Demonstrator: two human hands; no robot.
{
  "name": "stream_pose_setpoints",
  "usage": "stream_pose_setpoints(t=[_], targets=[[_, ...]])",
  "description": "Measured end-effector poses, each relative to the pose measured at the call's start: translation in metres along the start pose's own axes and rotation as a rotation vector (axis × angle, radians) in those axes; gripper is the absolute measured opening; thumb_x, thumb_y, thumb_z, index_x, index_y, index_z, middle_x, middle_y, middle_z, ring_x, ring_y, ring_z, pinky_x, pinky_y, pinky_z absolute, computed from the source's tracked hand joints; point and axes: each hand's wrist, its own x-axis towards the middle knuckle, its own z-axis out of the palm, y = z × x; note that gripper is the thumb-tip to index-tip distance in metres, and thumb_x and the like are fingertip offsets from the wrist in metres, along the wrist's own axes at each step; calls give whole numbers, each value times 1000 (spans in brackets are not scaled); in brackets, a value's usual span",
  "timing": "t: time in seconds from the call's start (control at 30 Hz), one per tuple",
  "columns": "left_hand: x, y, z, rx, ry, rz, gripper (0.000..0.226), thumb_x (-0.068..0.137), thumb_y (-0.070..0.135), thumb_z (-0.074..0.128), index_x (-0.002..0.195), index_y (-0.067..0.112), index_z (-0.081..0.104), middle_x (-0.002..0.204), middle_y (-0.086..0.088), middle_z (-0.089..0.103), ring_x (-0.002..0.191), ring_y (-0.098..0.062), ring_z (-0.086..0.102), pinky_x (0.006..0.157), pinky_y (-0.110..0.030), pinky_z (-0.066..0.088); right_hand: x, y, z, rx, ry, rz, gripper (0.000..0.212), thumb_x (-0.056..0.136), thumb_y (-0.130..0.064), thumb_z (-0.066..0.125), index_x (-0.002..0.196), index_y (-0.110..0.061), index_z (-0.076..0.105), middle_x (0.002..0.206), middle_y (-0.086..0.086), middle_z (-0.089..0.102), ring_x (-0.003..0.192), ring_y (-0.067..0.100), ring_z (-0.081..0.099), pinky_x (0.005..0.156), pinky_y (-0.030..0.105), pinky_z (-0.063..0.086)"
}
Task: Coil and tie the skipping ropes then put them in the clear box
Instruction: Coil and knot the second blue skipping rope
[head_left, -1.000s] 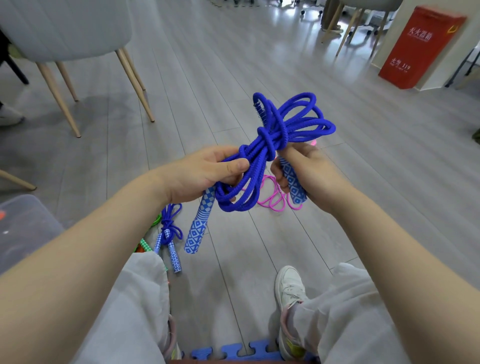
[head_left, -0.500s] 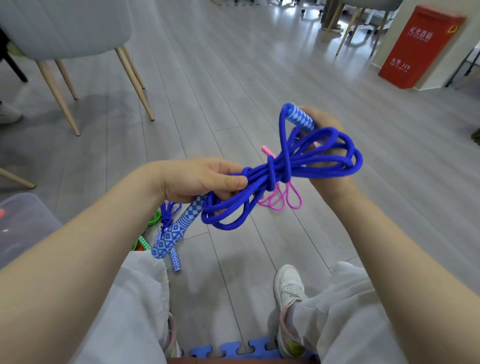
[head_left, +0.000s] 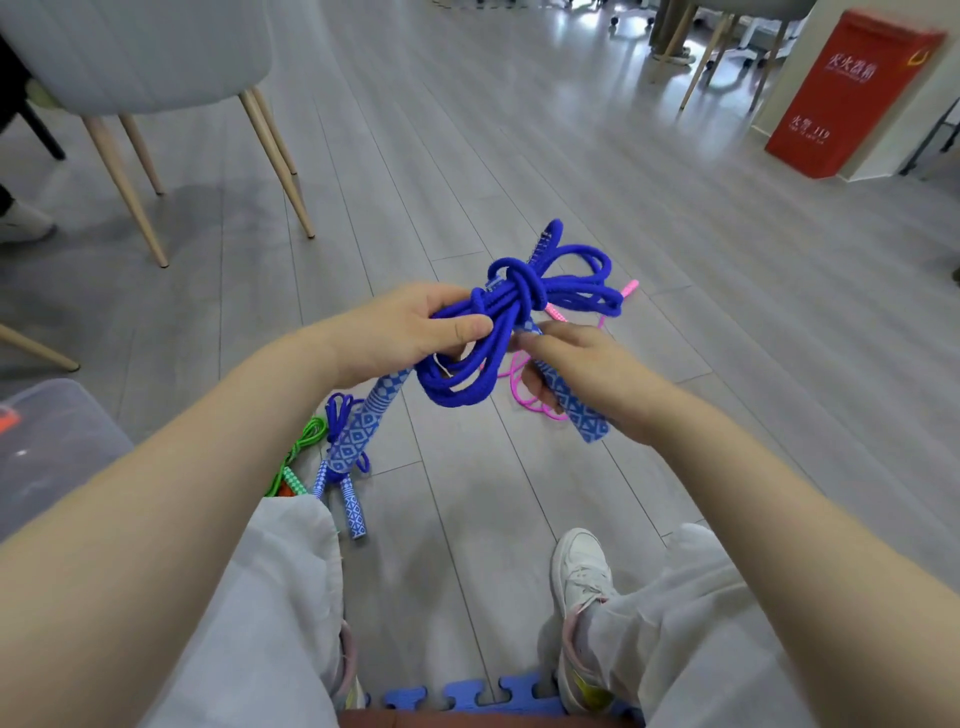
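A coiled blue skipping rope (head_left: 524, 306) with a knot round its middle hangs between my hands above the floor. My left hand (head_left: 415, 327) grips the coil's strands, thumb on top; one patterned blue handle (head_left: 371, 421) dangles below it. My right hand (head_left: 571, 364) holds the other patterned handle (head_left: 579, 410), which points down and right. A pink rope (head_left: 535, 384) lies loose on the floor behind the coil. A smaller tied blue rope (head_left: 345, 467) and a green rope (head_left: 301, 452) lie by my left knee. The clear box (head_left: 57, 441) shows at the left edge.
A grey chair with wooden legs (head_left: 270, 140) stands at the back left. A red cabinet (head_left: 852, 93) is at the back right. My knees and a white shoe (head_left: 582, 571) fill the foreground, with blue foam mat pieces (head_left: 467, 699) at the bottom.
My right hand has come down from above the coil with the handle, which now points down and right below the knot. The knot looks tighter. My left hand keeps its grip.
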Motion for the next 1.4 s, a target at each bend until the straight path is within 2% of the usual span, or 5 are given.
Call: stream_pose_setpoints(t=[0.27,0.57,1.0,1.17,1.4], targets=[[6,-2,29,-225,-33,60,20,98,25,53,115,19,61,91,-9,55,82,-16,50,84,-34,47,7,1,3,250,135,-63,37,90,-12,49,127,-11,56,119,4,69,110,18,66,95,40,51],[11,-3,45,-173,284,44,15,92,30,64,96,20,53,79,8,64,66,0,60,67,-20,49,-5,-7,-2,575,-108,-158,39,87,-12,53,124,3,52,115,21,65,107,34,63,92,49,54],[16,-7,57,163,437,-91,21,83,34,63,93,19,52,84,5,64,74,-15,61,65,-33,49,7,-3,7,413,310,-146,13,75,-5,73,84,-11,66,82,7,70,84,22,69,86,43,58],[16,-7,61,-24,284,-246,26,80,38,56,93,16,61,87,-4,72,79,-22,71,75,-42,60,4,-7,13,453,429,-176,30,75,6,72,99,-12,65,84,-4,70,81,10,70,78,28,58],[13,-2,65,-406,75,-336,21,93,24,51,101,10,65,89,-10,76,86,-24,73,81,-35,59,2,-9,8,496,452,-207,20,73,-1,74,85,-13,63,78,2,69,81,22,68,87,49,57]])
